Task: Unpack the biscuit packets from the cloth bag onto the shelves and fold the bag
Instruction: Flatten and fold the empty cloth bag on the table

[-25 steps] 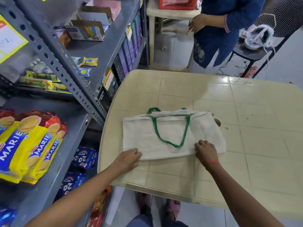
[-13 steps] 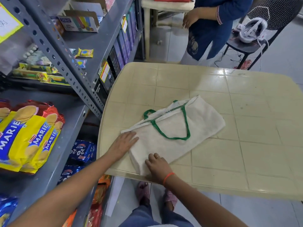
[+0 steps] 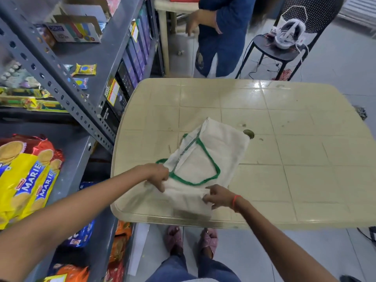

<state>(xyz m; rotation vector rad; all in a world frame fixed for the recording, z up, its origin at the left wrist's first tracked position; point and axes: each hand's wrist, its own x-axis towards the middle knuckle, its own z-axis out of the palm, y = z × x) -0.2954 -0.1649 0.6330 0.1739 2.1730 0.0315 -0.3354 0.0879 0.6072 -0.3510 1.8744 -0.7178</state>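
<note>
The white cloth bag (image 3: 205, 157) with green handles lies flat and slanted on the beige table (image 3: 284, 151), near its front left corner. My left hand (image 3: 156, 175) pinches the bag's near left edge by the green handle. My right hand (image 3: 217, 197) grips the bag's near bottom edge, which is lifted and bunched. Yellow Marie biscuit packets (image 3: 26, 178) lie stacked on the grey shelf (image 3: 81, 151) at the left.
The grey metal rack (image 3: 67, 98) stands against the table's left side, with boxes and small packets on upper shelves and more packets below. A person in blue (image 3: 221, 35) stands beyond the table. A black stool (image 3: 272, 51) with a white device is at back right.
The bag has turned further clockwise and slid toward me. Both hands went from pressing flat on it to gripping its near edge, which is now lifted and bunched.
</note>
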